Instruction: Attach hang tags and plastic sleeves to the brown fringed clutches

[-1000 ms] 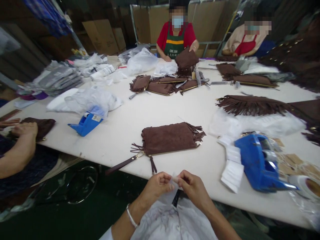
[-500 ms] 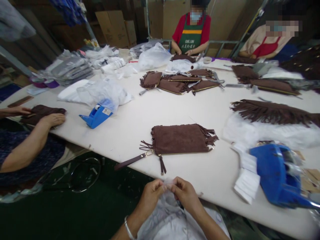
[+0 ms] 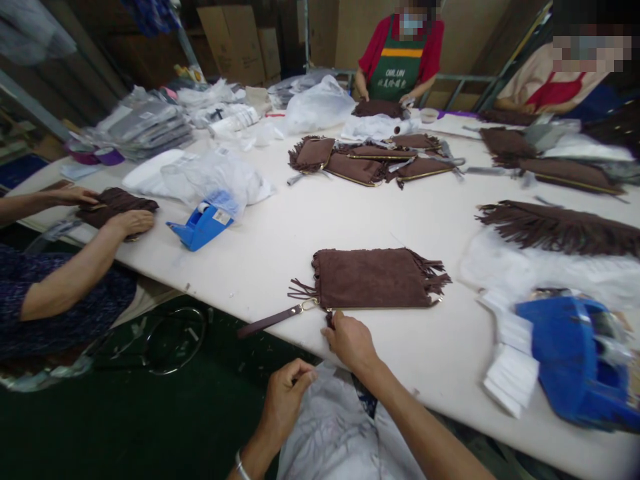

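A brown suede fringed pouch (image 3: 373, 279) lies flat on the white table (image 3: 310, 227) in front of me, its wrist strap (image 3: 270, 321) hanging over the front edge. My right hand (image 3: 350, 340) reaches to the pouch's near edge, fingers closed around the zipper tassel. My left hand (image 3: 285, 400) is below the table edge, curled shut and pinching the thin white plastic (image 3: 335, 433) on my lap.
A large blue tape dispenser (image 3: 575, 360) and white paper slips (image 3: 510, 373) sit at right, a smaller blue dispenser (image 3: 203, 225) at left. More brown pouches (image 3: 365, 160) and plastic bags lie across the table. A co-worker's hands (image 3: 130, 220) press a pouch at left; two people sit at the far side.
My hands have separated: the right hand rose from my lap to the pouch's zipper tassel, while the left stayed low on the plastic. The view has shifted left.
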Demonstrator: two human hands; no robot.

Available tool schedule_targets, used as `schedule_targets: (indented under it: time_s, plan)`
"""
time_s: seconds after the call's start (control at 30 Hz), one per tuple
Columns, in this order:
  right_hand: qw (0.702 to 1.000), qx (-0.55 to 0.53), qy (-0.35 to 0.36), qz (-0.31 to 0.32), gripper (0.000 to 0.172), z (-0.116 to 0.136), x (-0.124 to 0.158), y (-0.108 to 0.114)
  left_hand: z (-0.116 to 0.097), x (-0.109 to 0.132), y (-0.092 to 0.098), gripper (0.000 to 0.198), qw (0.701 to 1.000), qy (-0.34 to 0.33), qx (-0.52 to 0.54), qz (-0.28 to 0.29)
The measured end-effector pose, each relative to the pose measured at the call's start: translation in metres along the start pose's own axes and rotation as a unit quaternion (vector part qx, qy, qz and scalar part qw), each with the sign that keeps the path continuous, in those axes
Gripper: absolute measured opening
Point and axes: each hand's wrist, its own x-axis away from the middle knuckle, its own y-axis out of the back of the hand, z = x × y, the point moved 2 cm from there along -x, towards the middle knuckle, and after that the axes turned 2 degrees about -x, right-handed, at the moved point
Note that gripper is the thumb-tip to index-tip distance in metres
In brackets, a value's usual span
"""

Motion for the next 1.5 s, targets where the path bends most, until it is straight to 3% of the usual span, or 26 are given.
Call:
schedule_targets:
  time_s: [0.07,0.23,0.5,0.87,1.23,1.5]
  plan:
    - [0.998,-0.047,-0.012,0.039,0.015,-0.002,-0.007,-0.004,-0.001,0.001,0.004,0.019,1.000,0.005,0.008,-0.004]
    - [0.974,-0.157,-0.034,0.159,0.023,-0.015,-0.013,-0.008,0.003,0.000,0.013,0.019,0.999,0.015,0.013,-0.025]
    - [0.908,-0.340,-0.059,0.236,0.022,-0.013,-0.005,-0.013,0.010,0.001,0.015,0.018,0.999,0.009,-0.014,-0.035]
    - [0.853,-0.468,-0.024,0.231,0.031,-0.016,0.003,-0.018,0.011,-0.006,0.005,0.020,0.996,0.053,0.077,-0.012]
    - [0.845,-0.490,-0.012,0.215,0.035,-0.017,0.004,-0.016,0.015,-0.005,0.002,0.026,0.988,0.072,0.134,-0.002]
    - [0.838,-0.499,-0.024,0.220,0.036,-0.019,0.004,-0.015,0.009,-0.006,-0.010,0.034,0.978,0.115,0.170,-0.027]
